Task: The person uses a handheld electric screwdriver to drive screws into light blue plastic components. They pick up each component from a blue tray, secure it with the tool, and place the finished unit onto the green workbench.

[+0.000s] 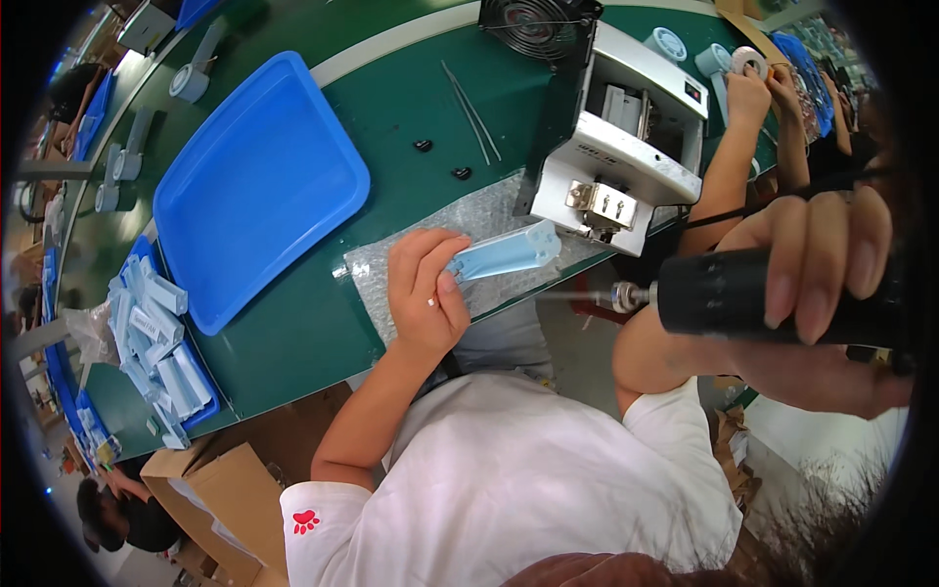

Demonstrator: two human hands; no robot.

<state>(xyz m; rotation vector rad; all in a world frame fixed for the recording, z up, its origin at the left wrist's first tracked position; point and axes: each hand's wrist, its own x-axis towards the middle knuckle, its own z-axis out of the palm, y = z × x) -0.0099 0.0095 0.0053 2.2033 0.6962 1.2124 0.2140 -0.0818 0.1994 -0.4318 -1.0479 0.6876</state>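
Note:
My left hand [426, 289] is closed around one end of a long light-blue plastic part [504, 252], held just above a sheet of bubble wrap [374, 284] at the bench's near edge. The part's free end points right and has a rounded head. In my right hand [817, 259] is a black electric screwdriver [724, 292], gripped from above. Its thin bit points left, past the bench edge, apart from the blue part. A silver-and-black machine [616, 137] with a metal feed block stands beyond both hands.
An empty blue tray [264, 186] lies left of centre. Left of it, another blue tray [207, 396] is heaped with light-blue parts [156, 328]. Tweezers [471, 112] and two small black pieces [461, 173] rest on the green bench. A co-worker's hands [751, 93] are at the right, beyond the machine.

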